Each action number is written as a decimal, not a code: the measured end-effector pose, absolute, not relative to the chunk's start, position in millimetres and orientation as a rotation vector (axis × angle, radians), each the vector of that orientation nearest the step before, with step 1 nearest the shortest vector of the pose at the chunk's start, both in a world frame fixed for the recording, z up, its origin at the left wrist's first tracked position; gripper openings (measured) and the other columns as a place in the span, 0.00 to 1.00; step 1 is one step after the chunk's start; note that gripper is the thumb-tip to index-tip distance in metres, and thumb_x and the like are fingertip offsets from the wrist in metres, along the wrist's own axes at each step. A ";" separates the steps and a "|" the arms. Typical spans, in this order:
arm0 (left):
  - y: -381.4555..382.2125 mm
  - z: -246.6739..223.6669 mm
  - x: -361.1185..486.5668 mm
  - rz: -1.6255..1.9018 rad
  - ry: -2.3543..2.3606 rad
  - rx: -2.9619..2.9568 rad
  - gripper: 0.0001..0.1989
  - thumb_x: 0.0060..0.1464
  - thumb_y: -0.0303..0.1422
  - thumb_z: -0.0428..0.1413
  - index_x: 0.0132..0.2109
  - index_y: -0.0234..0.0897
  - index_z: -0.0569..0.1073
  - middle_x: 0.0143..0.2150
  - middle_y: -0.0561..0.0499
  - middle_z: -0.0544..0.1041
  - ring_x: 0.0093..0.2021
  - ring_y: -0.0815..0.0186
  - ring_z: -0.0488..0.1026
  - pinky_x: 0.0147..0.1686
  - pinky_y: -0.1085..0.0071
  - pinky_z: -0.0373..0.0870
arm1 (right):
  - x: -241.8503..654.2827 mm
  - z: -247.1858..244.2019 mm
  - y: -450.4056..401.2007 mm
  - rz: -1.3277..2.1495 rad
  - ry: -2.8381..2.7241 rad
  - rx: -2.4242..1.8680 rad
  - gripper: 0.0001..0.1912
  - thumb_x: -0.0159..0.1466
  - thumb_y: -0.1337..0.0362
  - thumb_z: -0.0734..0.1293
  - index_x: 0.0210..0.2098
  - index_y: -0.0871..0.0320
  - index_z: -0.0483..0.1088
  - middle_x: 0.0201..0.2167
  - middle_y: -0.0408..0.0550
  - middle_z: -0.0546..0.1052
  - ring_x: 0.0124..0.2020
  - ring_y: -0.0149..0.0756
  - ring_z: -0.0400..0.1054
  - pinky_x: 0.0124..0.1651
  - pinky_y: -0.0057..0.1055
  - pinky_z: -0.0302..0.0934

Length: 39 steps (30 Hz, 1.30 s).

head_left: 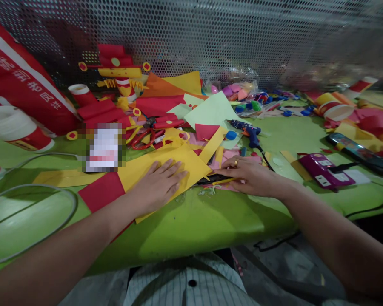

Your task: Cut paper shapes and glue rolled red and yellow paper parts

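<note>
My left hand (161, 185) lies flat with fingers spread on a yellow paper sheet (185, 163). Beneath the sheet's left side is a red paper piece (102, 192). At the sheet's right, my right hand (244, 175) wears a ring and has its fingers bent around a thin yellow item (224, 181), beside a dark flat object (206, 180) partly covered by scraps. Behind the sheet lie red-handled scissors (144, 139) and a yellow paper strip (213, 144). A blue glue gun (250, 131) rests behind my right hand.
White-and-red paper cups (17, 127) and a phone (104, 148) are at left; a red paper model (115, 59) stands behind. Pale green sheets (212, 111) lie centre back. A purple power box (325, 171) and dark phone (354, 148) are at right, with cables crossing the green table (185, 233).
</note>
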State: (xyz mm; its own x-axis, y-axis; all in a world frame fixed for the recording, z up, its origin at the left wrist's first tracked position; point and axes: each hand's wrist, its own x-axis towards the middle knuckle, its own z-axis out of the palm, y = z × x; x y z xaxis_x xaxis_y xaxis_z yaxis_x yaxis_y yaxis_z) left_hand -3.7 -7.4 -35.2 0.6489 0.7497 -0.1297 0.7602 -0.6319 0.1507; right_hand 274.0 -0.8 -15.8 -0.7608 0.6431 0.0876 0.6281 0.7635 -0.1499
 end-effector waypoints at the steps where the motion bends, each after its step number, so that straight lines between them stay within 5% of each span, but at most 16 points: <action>1: -7.4 -35.1 -3.7 -0.083 1.239 2.676 0.23 0.62 0.39 0.33 0.62 0.46 0.55 0.66 0.51 0.51 0.66 0.60 0.43 0.61 0.54 0.40 | 272.7 -16.4 -0.6 0.171 -2.832 -1.018 0.19 0.62 0.58 0.59 0.50 0.58 0.69 0.43 0.56 0.73 0.42 0.40 0.68 0.44 0.38 0.63; 17: -8.0 -36.5 -3.2 -0.057 1.249 2.673 0.23 0.63 0.39 0.32 0.62 0.46 0.55 0.66 0.51 0.51 0.66 0.61 0.43 0.61 0.55 0.40 | 264.1 -20.6 -7.2 0.149 -2.850 -1.021 0.22 0.57 0.71 0.59 0.50 0.58 0.68 0.45 0.55 0.73 0.45 0.41 0.67 0.46 0.41 0.63; 39: -7.7 -36.2 -3.3 -0.076 1.233 2.679 0.23 0.62 0.39 0.32 0.62 0.45 0.56 0.66 0.51 0.51 0.66 0.59 0.43 0.60 0.53 0.41 | 248.2 -14.5 -16.3 0.193 -2.851 -0.891 0.24 0.54 0.74 0.58 0.50 0.56 0.68 0.43 0.53 0.74 0.43 0.40 0.67 0.45 0.39 0.63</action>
